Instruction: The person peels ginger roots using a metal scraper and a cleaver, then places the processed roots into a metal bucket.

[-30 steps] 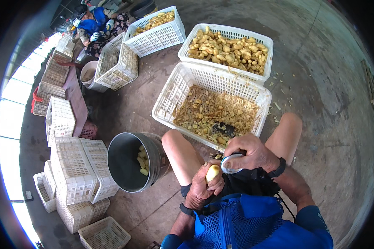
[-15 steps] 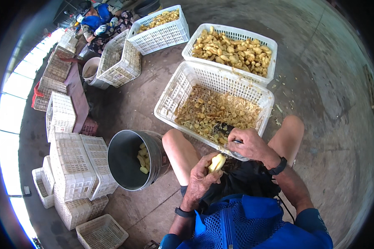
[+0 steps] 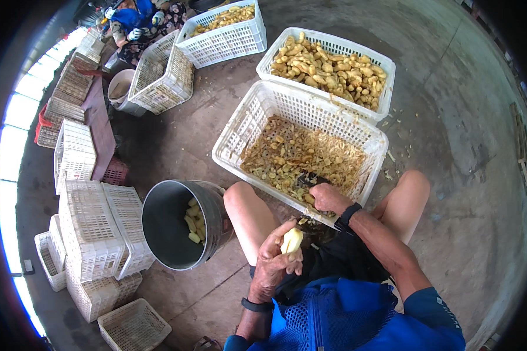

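Note:
My left hand (image 3: 271,256) is closed around a pale yellow peeled vegetable (image 3: 291,240), holding it upright over my lap. My right hand (image 3: 330,199) forms a fist at the near rim of a white crate (image 3: 225,137). From that fist a black-ended tool (image 3: 314,179) sticks out over the crate; its kind is hard to make out. Inside the crate lie brownish-yellow peelings and cut scraps (image 3: 301,155). Left of my knee a tilted grey bucket (image 3: 161,234) holds several peeled pieces (image 3: 194,221).
Behind the scrap crate stands another white crate (image 3: 287,38) heaped with knobbly tan vegetables (image 3: 334,70). Stacked crates (image 3: 93,222) line the left side. At the far left, a person (image 3: 137,26) in blue with gloves sits beside more crates (image 3: 222,44).
My left hand has moved slightly left and down with the vegetable, its fingers loosening. My right hand has shifted a little left, away from the vegetable. The view has tilted slightly.

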